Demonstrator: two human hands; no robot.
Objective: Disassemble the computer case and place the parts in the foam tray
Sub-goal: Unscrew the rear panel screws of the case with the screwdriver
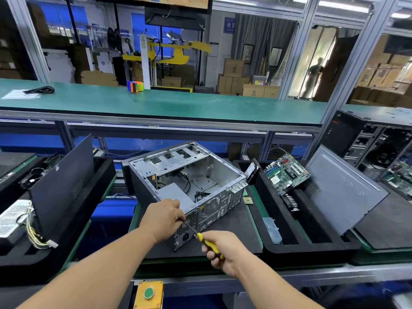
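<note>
An open grey computer case (189, 175) lies on its side on a black mat, its rear panel facing me, with a grey power supply (176, 194) still inside. My right hand (223, 250) grips the yellow-and-black handle of a screwdriver (208, 243), whose shaft points up-left at the rear panel by the power supply grille. My left hand (163, 217) rests on the case's near corner, its fingers pinching the shaft near the tip. To the right, the black foam tray (312, 248) holds a green motherboard (286, 173), a hard drive (253, 171) and a grey side panel (343, 190).
Another foam tray (33, 259) at the left holds a black panel and a power supply with cables. More open cases stand at the far right (379, 152). A green shelf (156, 103) runs above the bench. A yellow box with a green button (149, 293) sits at the front edge.
</note>
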